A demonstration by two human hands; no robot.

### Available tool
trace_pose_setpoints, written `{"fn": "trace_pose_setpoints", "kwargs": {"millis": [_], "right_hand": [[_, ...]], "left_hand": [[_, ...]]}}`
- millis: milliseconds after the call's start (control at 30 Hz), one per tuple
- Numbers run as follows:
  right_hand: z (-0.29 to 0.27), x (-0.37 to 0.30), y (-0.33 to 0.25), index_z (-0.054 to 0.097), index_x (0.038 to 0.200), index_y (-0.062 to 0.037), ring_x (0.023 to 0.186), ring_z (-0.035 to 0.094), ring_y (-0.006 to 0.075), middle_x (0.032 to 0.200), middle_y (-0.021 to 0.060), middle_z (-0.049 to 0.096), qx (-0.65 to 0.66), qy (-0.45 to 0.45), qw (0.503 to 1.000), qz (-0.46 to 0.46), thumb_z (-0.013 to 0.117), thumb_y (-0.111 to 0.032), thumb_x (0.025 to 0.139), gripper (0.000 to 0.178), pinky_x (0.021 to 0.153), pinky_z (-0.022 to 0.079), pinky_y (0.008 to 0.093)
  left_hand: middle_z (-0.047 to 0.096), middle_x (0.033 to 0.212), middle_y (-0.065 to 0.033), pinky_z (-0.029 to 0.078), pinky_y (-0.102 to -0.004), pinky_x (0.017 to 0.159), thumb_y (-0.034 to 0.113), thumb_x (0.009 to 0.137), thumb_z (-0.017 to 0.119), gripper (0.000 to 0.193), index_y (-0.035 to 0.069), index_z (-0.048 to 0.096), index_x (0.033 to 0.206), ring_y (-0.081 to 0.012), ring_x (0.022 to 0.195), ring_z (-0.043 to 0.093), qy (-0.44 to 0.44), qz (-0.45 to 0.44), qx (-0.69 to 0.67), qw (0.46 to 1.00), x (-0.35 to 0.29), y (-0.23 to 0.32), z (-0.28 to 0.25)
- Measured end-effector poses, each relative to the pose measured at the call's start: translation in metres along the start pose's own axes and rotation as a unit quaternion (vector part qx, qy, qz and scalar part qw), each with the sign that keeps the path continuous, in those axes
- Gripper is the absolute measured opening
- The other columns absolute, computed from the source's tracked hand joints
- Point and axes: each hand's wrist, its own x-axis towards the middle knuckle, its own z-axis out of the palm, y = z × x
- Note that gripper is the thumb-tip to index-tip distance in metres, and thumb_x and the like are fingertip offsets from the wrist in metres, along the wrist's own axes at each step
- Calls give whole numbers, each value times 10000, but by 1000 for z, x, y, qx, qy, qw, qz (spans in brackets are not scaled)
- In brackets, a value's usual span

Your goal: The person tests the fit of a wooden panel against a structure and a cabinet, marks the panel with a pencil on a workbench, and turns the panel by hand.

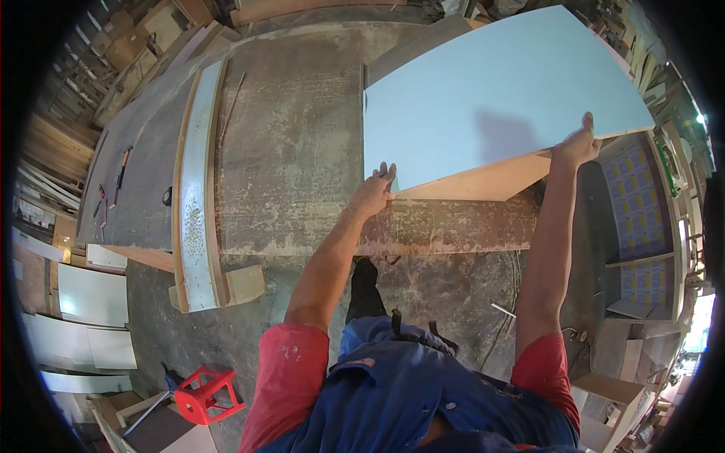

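Dusty workbench (302,151), big white panel (491,90) on it.
Your left hand (372,192) grips its near-left corner, right hand (578,143) clamps the near-right edge.

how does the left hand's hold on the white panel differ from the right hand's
The left hand grips the white panel at its near left corner, fingers curled over the face. The right hand is stretched farther out, pressing on the near right edge with its thumb up. The left arm is bent; the right arm is nearly straight. Both are bare and touching the same panel.
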Motion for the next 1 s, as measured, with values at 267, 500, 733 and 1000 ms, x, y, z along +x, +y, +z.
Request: {"fn": "trace_pose_setpoints", "kwargs": {"millis": [267,500,733,1000], "right_hand": [[-14,10,1,579,1144,62,900,639,263,1078,137,617,-20,-3,997,73,640,-40,896,275,770,589,410],[-23,19,-8,552,1196,50,1037,606,290,1194,170,565,-76,-63,992,78,656,-97,880,364,801,571,419],[-10,15,-3,566,1148,31,987,625,264,1133,129,583,3,-17,998,59,655,-36,859,311,832,592,402],[3,13,4,527,1183,52,992,632,310,1144,162,570,18,-23,996,80,644,-38,861,354,785,610,454]], "left_hand": [[218,1530,-259,500,-465,1006,133,898,632,734,59,212,1495,-432,1367,322,-7,-3,40,999,-5,9,5],[245,1513,-279,468,-478,1045,79,938,552,645,-12,215,1480,-439,1362,325,8,-14,42,999,-18,26,6],[255,1510,-280,475,-476,1034,50,920,559,645,-25,229,1469,-430,1342,362,13,-38,59,997,-7,44,5],[366,1464,-244,541,-453,943,87,870,634,668,26,307,1450,-392,1289,449,69,15,25,997,7,12,8]]}}
